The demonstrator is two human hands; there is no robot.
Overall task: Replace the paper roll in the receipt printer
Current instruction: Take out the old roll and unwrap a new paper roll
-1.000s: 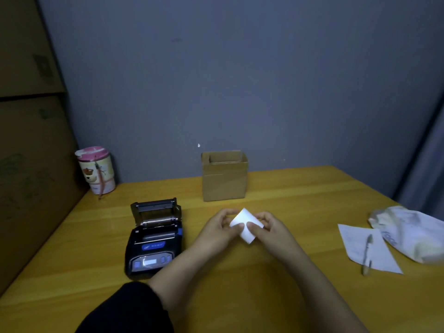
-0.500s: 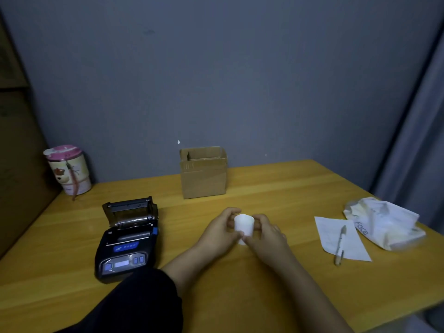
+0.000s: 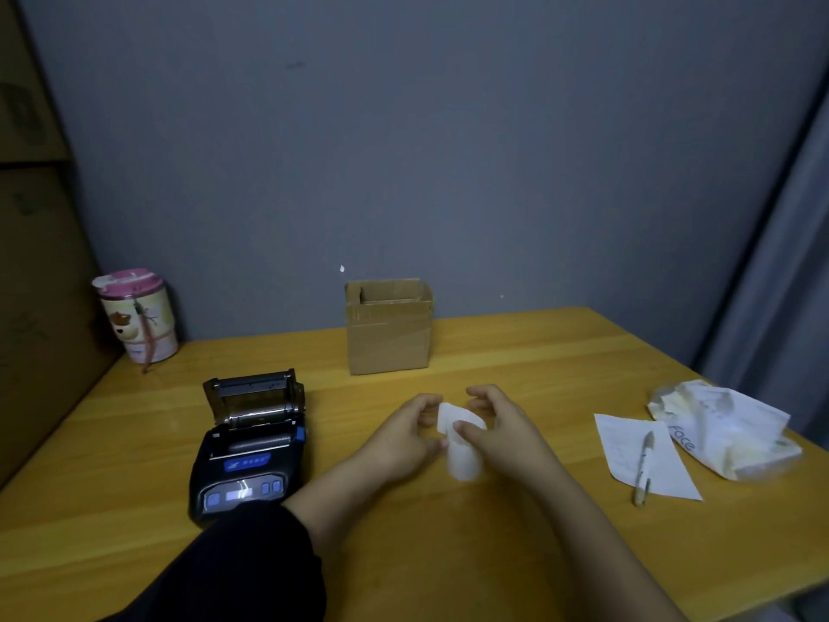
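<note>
A small white paper roll (image 3: 462, 457) is held just above the middle of the wooden table (image 3: 516, 352). My left hand (image 3: 403, 435) grips its left side. My right hand (image 3: 502, 426) pinches it from the right, thumb on the loose paper end that curls up at the top. The black receipt printer (image 3: 244, 460) sits to the left of my hands with its lid (image 3: 251, 390) tipped up and back; my dark left sleeve hides its front edge. I cannot see inside the paper bay clearly.
An open cardboard box (image 3: 389, 327) stands behind my hands near the grey wall. A pink-lidded cup (image 3: 137, 316) is at the back left. A sheet of paper (image 3: 643, 457) with a pen (image 3: 643, 469) and a crumpled plastic pack (image 3: 726, 428) lie at the right.
The flat white paper between my fingers has been turned and now shows as a roll held lower, with its loose end lifted. The camera has swung slightly.
</note>
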